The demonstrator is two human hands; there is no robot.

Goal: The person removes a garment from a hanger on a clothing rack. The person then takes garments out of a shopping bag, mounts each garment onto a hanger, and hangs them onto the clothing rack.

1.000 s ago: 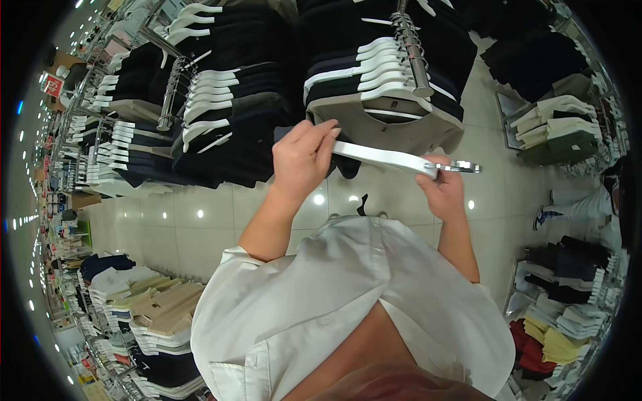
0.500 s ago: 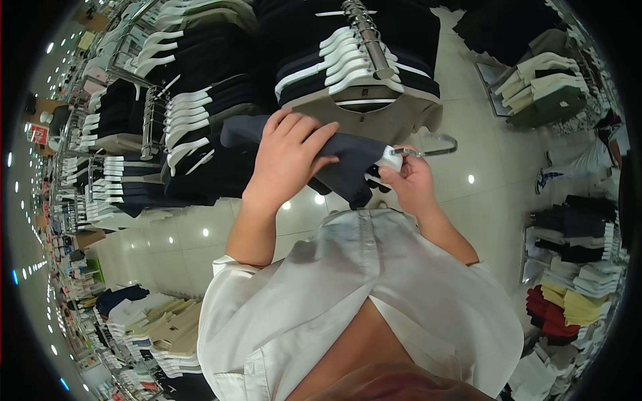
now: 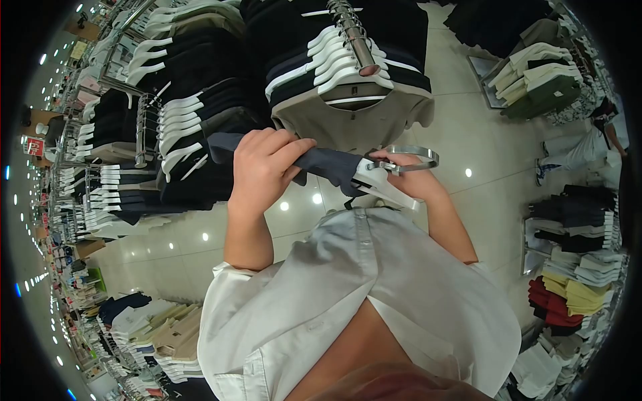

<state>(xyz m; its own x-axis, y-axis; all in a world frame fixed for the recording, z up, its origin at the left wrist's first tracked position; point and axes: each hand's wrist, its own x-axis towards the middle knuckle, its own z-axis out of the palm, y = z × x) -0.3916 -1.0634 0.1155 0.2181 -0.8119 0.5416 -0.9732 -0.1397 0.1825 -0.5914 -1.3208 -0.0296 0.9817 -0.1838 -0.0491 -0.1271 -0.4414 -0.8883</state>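
A dark blue-grey garment [image 3: 328,166] stretches between my hands, bunched and folded. My left hand [image 3: 264,164] is closed around its left part, with the thumb on the near side. At the garment's right end a white hanger [image 3: 382,182] sticks out, one arm bare and pointing down to the right. My right hand [image 3: 418,179] grips the hanger near the base of its metal hook [image 3: 431,158]; some of its fingers are hidden behind the hanger. The rest of the hanger is covered by cloth.
Ahead, a metal rail [image 3: 358,47] carries several shirts on white hangers, with a taupe shirt [image 3: 401,110] at the front. Dark clothes [image 3: 200,60] hang on racks to the left. More racks stand right, and a person [image 3: 588,150] is at the far right.
My left hand has shifted left and lower along the garment. The hanger has turned, so its hook swings upward and one white arm now shows outside the cloth.
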